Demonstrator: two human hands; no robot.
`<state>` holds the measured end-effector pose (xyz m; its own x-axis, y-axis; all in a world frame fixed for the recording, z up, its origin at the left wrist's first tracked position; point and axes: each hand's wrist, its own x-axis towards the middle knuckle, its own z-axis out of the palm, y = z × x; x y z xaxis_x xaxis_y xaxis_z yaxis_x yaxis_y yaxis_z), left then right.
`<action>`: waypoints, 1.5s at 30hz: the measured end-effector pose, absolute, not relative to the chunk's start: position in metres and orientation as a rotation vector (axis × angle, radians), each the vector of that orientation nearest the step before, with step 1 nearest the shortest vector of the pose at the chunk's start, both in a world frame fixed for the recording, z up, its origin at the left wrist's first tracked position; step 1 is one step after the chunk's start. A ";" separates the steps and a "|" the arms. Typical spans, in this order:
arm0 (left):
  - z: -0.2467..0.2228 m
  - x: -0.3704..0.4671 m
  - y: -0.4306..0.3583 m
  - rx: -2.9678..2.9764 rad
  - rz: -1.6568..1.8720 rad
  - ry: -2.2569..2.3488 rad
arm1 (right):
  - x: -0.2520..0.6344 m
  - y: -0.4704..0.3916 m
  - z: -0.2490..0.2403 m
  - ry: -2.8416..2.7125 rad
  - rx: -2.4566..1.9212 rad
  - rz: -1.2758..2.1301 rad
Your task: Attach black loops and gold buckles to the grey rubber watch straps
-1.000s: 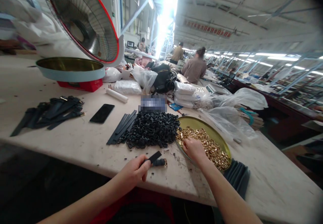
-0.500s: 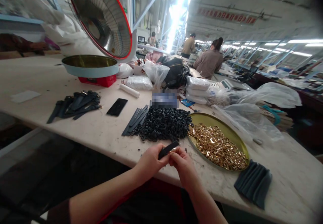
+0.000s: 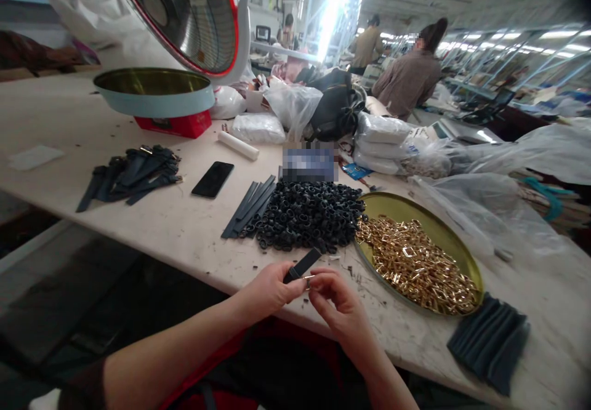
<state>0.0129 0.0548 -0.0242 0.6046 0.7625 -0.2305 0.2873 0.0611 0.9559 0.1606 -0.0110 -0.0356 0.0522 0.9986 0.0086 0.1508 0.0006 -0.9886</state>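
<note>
Gripping a flat black strap (image 3: 303, 263) above the front edge of the pale bench (image 3: 184, 228), the left hand (image 3: 270, 288) apparently steadies it for the right hand (image 3: 342, 306), whose curled fingers touch a small shiny metal fitting (image 3: 308, 278), their hold unclear.

Lit brightly from top centre by overexposed light band (image 3: 333, 19), with rows of ceiling lamps (image 3: 561, 34) at upper right | Glinting sharply off gold metal pieces (image 3: 415, 265) | Falling to deep shadow under table (image 3: 180, 237) | Softened in background | Stretched toward edges, blacked out at top right corner | Pixelated over blue patch (image 3: 310, 164) near centre
</note>
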 end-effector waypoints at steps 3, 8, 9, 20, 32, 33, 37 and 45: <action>-0.021 0.012 0.053 1.509 0.345 0.885 | 0.161 -0.009 -0.042 -1.068 -1.322 1.162; -0.012 0.002 0.045 1.642 0.307 0.930 | 0.157 -0.009 -0.045 -0.459 -1.224 1.316; -0.010 0.000 0.043 1.694 0.303 0.948 | 0.154 -0.010 -0.045 -0.324 -1.187 1.349; -0.011 -0.002 0.019 1.698 0.307 0.909 | 0.121 -0.046 -0.045 -0.729 -1.317 1.100; -0.019 -0.007 -0.002 1.567 0.320 0.893 | 0.123 -0.067 -0.044 -1.158 -1.509 0.684; -0.019 -0.007 -0.003 1.576 0.328 0.900 | 0.124 -0.069 -0.044 -1.266 -1.503 0.558; -0.013 -0.010 -0.010 1.622 0.410 0.923 | 0.127 -0.075 -0.045 -1.460 -1.415 0.381; -0.007 -0.011 -0.005 1.516 0.348 0.928 | 0.120 -0.069 -0.041 -1.037 -1.482 0.946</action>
